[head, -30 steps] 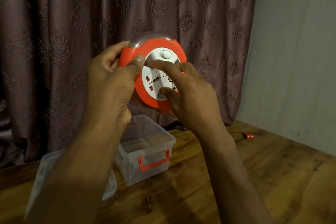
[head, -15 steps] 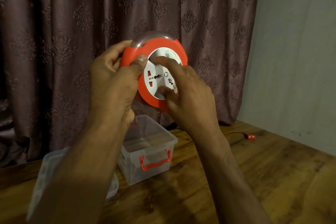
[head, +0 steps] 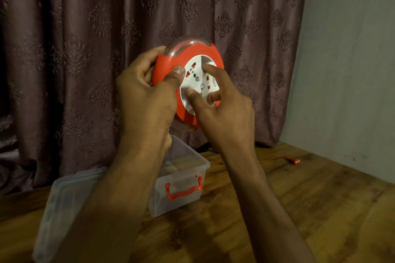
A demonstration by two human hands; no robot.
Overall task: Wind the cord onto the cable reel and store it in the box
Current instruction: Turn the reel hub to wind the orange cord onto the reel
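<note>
A person holds an orange reel [head: 188, 83] upright, chest-high over the tabletop [head: 299, 209], in front of a curtain [head: 85, 28]. The left hand [head: 147, 96] grips its rim at nine o'clock, thumb over the front edge; the right hand [head: 224, 109] presses thumb and spread fingers [head: 210, 69] on the white socket hub [head: 199, 83], apparently to turn it. The hard plastic shell looks light, rigid and smooth, best clamped at the rim. The thin, limp cord [head: 273, 158] trails to its plug [head: 297, 161] at three o'clock, unwound. The clear box [head: 181, 177] sits open below.
</note>
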